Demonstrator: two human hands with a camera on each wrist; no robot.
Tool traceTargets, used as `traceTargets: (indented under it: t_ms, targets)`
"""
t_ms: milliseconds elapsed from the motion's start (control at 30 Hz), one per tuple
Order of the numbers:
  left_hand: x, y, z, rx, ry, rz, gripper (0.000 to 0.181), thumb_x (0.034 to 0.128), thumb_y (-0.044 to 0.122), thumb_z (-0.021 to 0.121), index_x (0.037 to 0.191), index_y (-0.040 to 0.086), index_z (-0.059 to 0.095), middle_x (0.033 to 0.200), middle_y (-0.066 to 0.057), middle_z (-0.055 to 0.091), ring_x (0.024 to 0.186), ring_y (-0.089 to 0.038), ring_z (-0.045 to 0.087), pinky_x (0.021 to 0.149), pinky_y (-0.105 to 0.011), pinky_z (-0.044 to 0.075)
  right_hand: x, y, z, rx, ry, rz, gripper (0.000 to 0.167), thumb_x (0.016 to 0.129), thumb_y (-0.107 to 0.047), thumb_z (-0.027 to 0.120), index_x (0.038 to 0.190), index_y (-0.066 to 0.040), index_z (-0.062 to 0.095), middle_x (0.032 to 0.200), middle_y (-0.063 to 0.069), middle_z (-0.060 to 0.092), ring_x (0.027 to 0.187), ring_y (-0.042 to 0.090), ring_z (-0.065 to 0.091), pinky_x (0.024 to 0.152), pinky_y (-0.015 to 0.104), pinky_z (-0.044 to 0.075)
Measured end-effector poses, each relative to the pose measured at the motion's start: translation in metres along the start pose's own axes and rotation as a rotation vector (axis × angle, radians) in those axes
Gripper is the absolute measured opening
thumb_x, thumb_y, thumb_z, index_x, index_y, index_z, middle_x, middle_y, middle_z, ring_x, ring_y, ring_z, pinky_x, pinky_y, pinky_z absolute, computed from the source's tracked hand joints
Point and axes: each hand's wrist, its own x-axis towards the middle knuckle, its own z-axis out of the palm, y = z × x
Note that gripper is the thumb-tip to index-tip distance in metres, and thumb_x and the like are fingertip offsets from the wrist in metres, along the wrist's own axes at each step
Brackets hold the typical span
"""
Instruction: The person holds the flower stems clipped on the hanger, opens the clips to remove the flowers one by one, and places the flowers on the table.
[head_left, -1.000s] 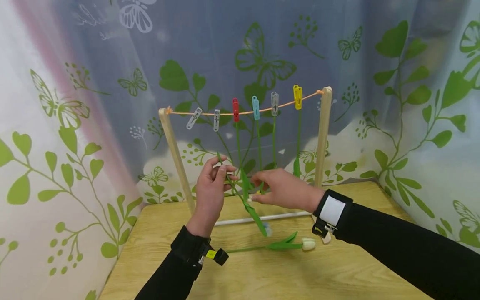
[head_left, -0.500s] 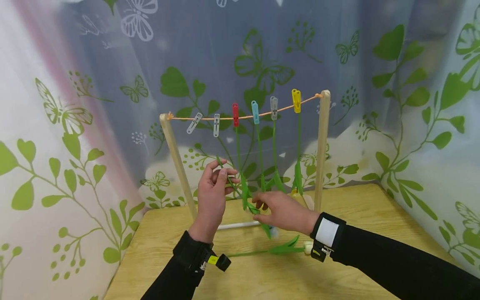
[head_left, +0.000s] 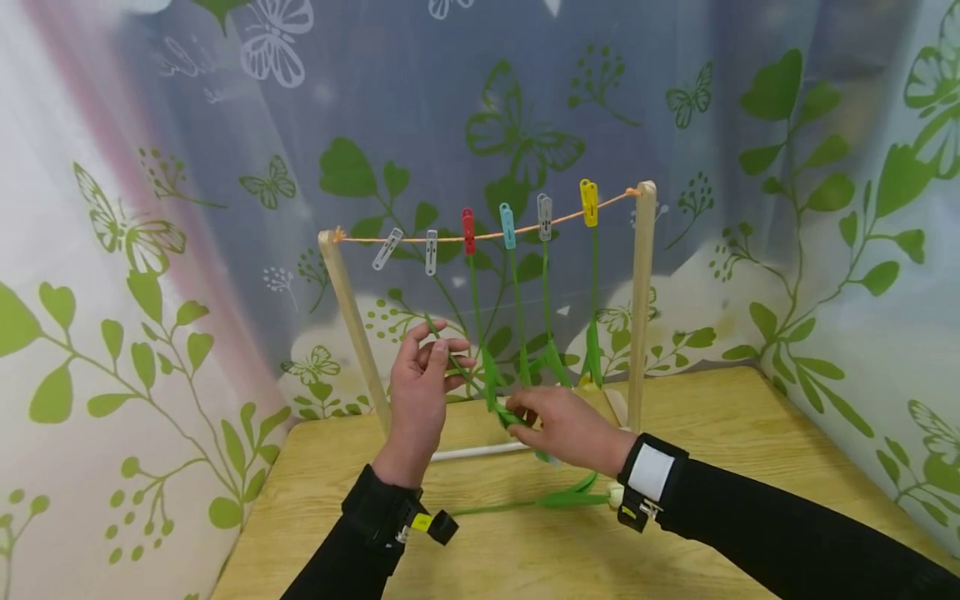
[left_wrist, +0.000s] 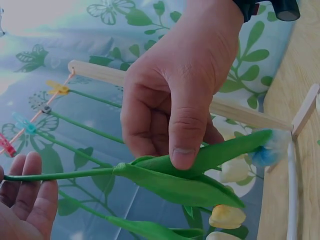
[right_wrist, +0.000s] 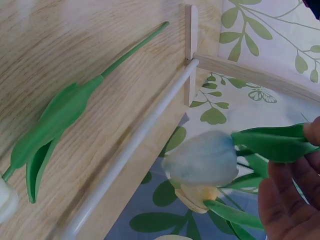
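Note:
My left hand (head_left: 420, 392) holds the stem of an artificial tulip (left_wrist: 165, 182) near its free end, in the middle of the head view. On the same tulip's green leaves, my right hand (head_left: 566, 425) pinches with thumb and fingers, just above the flower. The pale blue bloom (right_wrist: 202, 159) points down toward the table in the right wrist view. Above both hands runs an orange cord (head_left: 487, 236). A red clothespin (head_left: 468, 232), a light blue clothespin (head_left: 507, 227), a grey clothespin (head_left: 544, 218) and a yellow clothespin (head_left: 589, 203) each have a tulip hanging below.
Two clear clothespins, a tilted one (head_left: 387, 249) and an upright one (head_left: 431, 252), hang at the cord's left. Wooden posts (head_left: 642, 308) and a white bar (head_left: 480, 451) form the rack. A white tulip (right_wrist: 60, 120) lies on the wooden table (head_left: 300, 517).
My right hand has come down from beside the hanging stems and now pinches the held tulip's leaves. The left hand keeps its hold on the stem, almost unmoved.

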Motion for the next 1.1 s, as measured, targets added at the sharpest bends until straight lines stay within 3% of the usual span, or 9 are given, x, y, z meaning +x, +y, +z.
traceTargets:
  t_ms: [333, 533, 767, 900, 1100]
  targets:
    - [-0.003, 0.0, -0.001, -0.038, 0.007, -0.003, 0.035, 0.1056, 0.031, 0.051, 0.137, 0.017, 0.047, 0.119, -0.017, 0.063, 0.109, -0.04, 0.062, 0.091, -0.048, 0.058, -0.006, 0.007, -0.007, -0.061, 0.054, -0.036, 0.019, 0.095, -0.024, 0.072, 0.112, -0.016, 0.071, 0.099, -0.006, 0.07, 0.082, 0.004, 0.063, 0.07, 0.02, 0.056]
    - [-0.006, -0.005, -0.007, -0.032, 0.034, -0.03, 0.028, 0.1037, 0.028, 0.057, 0.128, 0.014, 0.053, 0.121, -0.021, 0.062, 0.116, -0.043, 0.057, 0.094, -0.051, 0.056, -0.011, 0.011, -0.014, -0.12, 0.061, -0.029, 0.018, 0.095, -0.024, 0.073, 0.111, -0.016, 0.072, 0.096, -0.007, 0.067, 0.08, 0.003, 0.062, 0.068, 0.02, 0.055]
    - [-0.007, -0.01, -0.017, 0.026, 0.051, -0.048, 0.029, 0.1002, 0.027, 0.064, 0.122, 0.01, 0.057, 0.121, -0.021, 0.063, 0.113, -0.032, 0.062, 0.086, -0.036, 0.061, -0.013, 0.016, -0.022, -0.165, 0.08, -0.034, 0.019, 0.095, -0.024, 0.073, 0.111, -0.015, 0.073, 0.101, -0.004, 0.07, 0.083, 0.006, 0.065, 0.069, 0.022, 0.056]
    - [-0.01, -0.014, -0.024, 0.05, 0.05, -0.057, 0.029, 0.0982, 0.026, 0.067, 0.119, 0.007, 0.059, 0.122, -0.021, 0.063, 0.111, -0.027, 0.064, 0.086, -0.037, 0.061, -0.015, 0.018, -0.025, -0.186, 0.09, -0.046, 0.021, 0.093, -0.022, 0.074, 0.113, -0.015, 0.073, 0.105, -0.003, 0.071, 0.086, 0.008, 0.067, 0.07, 0.023, 0.057]
    - [-0.014, -0.017, -0.033, 0.148, 0.039, -0.067, 0.03, 0.0954, 0.025, 0.071, 0.117, 0.006, 0.062, 0.114, -0.012, 0.064, 0.101, -0.024, 0.064, 0.088, -0.042, 0.059, -0.02, 0.021, -0.028, -0.254, 0.094, -0.066, 0.023, 0.092, -0.021, 0.075, 0.114, -0.015, 0.073, 0.107, -0.002, 0.07, 0.088, 0.008, 0.068, 0.071, 0.023, 0.058]
